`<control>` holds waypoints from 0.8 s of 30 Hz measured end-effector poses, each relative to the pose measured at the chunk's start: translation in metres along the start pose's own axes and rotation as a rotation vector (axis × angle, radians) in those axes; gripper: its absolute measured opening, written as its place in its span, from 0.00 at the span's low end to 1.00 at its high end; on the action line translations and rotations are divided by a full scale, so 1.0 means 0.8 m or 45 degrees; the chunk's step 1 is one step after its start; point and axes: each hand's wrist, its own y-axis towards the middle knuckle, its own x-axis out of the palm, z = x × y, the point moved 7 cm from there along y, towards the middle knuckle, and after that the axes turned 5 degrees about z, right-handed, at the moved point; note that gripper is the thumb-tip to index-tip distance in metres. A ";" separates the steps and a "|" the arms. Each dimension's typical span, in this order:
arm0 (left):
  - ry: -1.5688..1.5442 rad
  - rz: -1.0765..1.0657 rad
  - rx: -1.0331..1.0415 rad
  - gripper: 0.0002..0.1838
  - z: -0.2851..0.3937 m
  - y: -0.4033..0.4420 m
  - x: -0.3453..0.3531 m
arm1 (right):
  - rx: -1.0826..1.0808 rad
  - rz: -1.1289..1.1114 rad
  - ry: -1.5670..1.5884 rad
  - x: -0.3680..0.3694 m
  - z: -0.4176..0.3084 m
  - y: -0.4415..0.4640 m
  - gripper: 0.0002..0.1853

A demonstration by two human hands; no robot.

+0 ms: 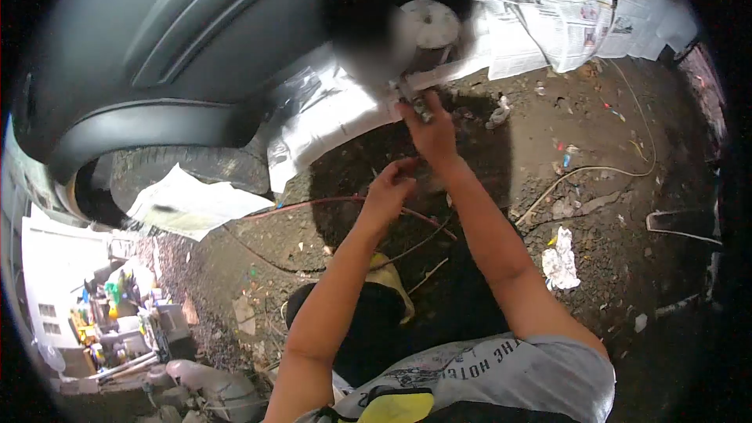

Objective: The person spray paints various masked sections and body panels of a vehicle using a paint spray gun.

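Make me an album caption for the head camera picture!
Bare right hand near white printed newspaper along a smooth grey curved panel, bare left hand over dark brown dirt ground.

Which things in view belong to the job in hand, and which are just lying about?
Likely part of the job:
right hand, at a small greyish item too blurred to identify
white printed newspaper sheets
dark grey moulded panel

Apparently just lying about:
crumpled white wad, probably paper
thin pale stick on the dirt

Apparently "THE HOTEL" on shirt (540, 376)
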 end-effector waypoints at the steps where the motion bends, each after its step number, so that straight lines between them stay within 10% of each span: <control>1: 0.046 -0.021 0.041 0.24 0.006 0.001 0.010 | 0.029 0.041 -0.058 -0.021 0.004 0.011 0.24; 16: 0.287 -0.267 0.336 0.19 0.068 -0.036 0.104 | 0.267 0.480 -0.173 -0.208 0.017 0.096 0.20; 24: 1.340 -0.613 0.409 0.16 0.033 -0.089 0.086 | 0.254 -0.011 -0.054 -0.092 -0.016 0.070 0.17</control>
